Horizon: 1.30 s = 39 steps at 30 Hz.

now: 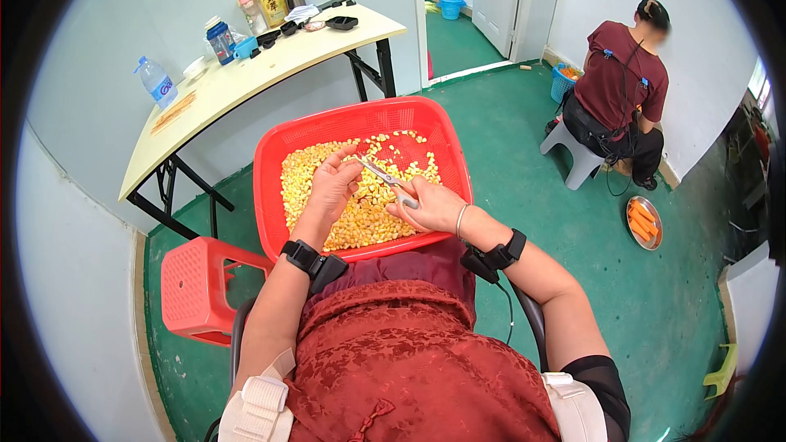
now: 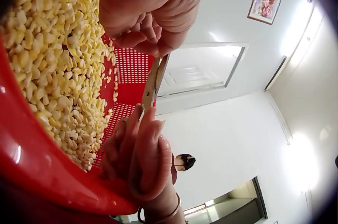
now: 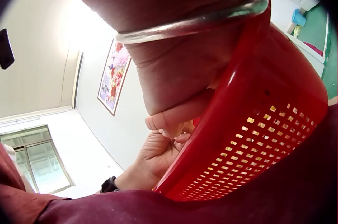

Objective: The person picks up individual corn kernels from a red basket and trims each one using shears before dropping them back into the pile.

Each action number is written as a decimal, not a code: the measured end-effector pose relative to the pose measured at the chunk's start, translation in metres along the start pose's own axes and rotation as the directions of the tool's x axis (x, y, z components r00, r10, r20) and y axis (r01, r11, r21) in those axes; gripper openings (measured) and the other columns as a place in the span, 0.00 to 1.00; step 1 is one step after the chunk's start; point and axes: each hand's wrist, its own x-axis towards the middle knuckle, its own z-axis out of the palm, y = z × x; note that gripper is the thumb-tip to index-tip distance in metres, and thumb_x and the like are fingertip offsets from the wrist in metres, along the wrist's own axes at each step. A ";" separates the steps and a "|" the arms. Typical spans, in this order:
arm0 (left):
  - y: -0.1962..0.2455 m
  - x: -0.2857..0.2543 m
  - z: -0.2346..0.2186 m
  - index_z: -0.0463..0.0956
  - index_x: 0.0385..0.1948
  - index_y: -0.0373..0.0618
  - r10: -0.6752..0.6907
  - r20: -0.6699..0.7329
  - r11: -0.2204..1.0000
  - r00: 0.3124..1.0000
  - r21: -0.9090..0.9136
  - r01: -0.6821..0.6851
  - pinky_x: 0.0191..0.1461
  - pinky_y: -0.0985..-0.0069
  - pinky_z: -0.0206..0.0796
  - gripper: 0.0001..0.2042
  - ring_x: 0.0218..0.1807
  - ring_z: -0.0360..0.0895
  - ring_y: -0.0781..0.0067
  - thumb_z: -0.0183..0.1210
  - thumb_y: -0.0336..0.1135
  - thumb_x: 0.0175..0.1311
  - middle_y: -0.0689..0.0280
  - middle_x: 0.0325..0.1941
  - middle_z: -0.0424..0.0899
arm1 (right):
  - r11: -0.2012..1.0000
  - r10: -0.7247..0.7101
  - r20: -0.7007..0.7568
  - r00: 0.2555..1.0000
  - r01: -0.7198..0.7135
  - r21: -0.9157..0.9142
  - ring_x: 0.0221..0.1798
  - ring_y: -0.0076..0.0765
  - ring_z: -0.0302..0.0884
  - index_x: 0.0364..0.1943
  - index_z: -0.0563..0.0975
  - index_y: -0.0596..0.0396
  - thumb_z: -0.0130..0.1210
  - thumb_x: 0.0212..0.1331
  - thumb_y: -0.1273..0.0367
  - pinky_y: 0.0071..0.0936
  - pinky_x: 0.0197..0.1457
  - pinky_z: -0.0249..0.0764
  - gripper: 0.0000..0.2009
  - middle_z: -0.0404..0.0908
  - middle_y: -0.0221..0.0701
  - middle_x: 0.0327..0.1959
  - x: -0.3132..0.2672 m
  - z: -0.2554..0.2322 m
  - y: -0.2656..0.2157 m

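A red basket [image 1: 270,188] with yellow corn kernels [image 1: 360,217] rests at the person's lap. Above the kernels the right hand [image 1: 430,206] grips scissors [image 1: 381,173] by the handles, blades pointing toward the left hand [image 1: 331,190]. In the left wrist view, the left hand [image 2: 153,7] has curled fingers, with thumb and fingertips pinched together at the end of the blades [image 2: 154,78]; the small piece between them is mostly hidden. The right hand [image 2: 145,155] is below, around the handles. In the right wrist view, the basket wall [image 3: 248,145] hides the scissors.
A table [image 1: 270,61] with bottles and black items stands at the back left, and a red stool [image 1: 192,286] at the left. Another person [image 1: 622,82] sits on a grey stool [image 1: 580,155] at the right, near a bowl [image 1: 644,223] of orange pieces on the floor.
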 end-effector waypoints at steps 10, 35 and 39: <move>0.000 -0.001 0.000 0.67 0.52 0.44 -0.009 0.026 1.000 1.000 -0.006 0.009 0.25 0.88 0.60 0.21 0.27 0.72 0.85 0.59 0.24 0.55 0.72 0.29 0.78 | 0.997 0.041 -0.021 0.999 -0.040 0.060 0.41 0.58 0.76 0.42 0.71 0.62 0.50 0.54 0.46 0.42 0.44 0.72 0.29 0.75 0.52 0.35 -0.002 0.000 -0.002; -0.003 0.003 -0.005 0.69 0.50 0.45 -0.007 -0.020 0.999 1.000 0.036 0.007 0.23 0.89 0.59 0.19 0.25 0.70 0.85 0.59 0.26 0.55 0.72 0.29 0.75 | 0.989 -0.062 -0.065 0.996 0.070 0.129 0.35 0.55 0.78 0.31 0.70 0.67 0.49 0.57 0.56 0.41 0.38 0.73 0.21 0.77 0.51 0.29 0.007 0.011 0.016; -0.002 0.001 -0.003 0.71 0.47 0.44 0.002 -0.061 0.994 0.998 0.112 0.004 0.20 0.88 0.57 0.17 0.21 0.69 0.86 0.60 0.28 0.54 0.72 0.26 0.75 | 0.992 -0.016 -0.088 0.996 0.027 0.126 0.34 0.53 0.78 0.31 0.71 0.65 0.50 0.58 0.55 0.40 0.36 0.73 0.21 0.77 0.50 0.28 0.007 0.006 0.011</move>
